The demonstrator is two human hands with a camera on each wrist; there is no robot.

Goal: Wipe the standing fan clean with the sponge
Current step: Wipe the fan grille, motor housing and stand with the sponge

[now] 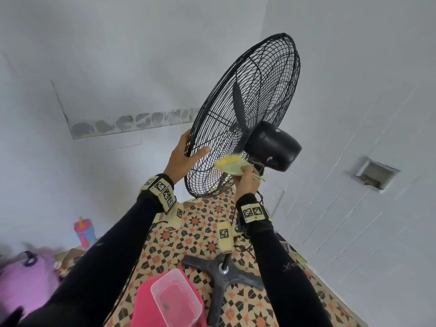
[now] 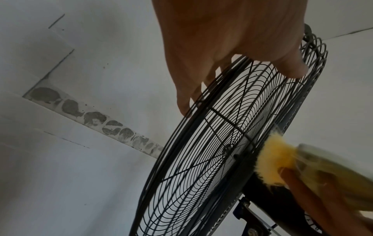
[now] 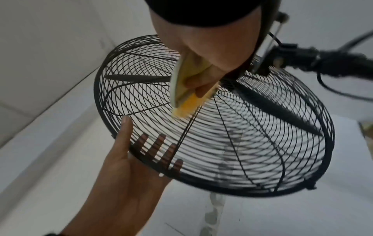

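The black standing fan [image 1: 247,90] tilts upward, its wire cage [image 3: 232,135] facing left and its motor housing [image 1: 273,147] behind. My left hand [image 1: 188,152] grips the cage's lower left rim, thumb on the rear side and fingers [image 3: 159,143] across the front [image 2: 222,47]. My right hand [image 1: 245,179] pinches a yellow sponge [image 1: 228,162] and presses it on the rear grille just below the motor. The sponge [image 3: 187,105] looks blurred against the wires [image 2: 276,162]. The fan's cross base [image 1: 224,277] stands on the floor.
A clear plastic tub [image 1: 174,300] sits on a pink box [image 1: 144,303] near the base. Patterned floor [image 1: 188,232], a power cable [image 1: 238,246], a purple plush toy [image 1: 23,279] and a pink bottle [image 1: 83,232] lie below. White walls close in; a recess [image 1: 375,173] is right.
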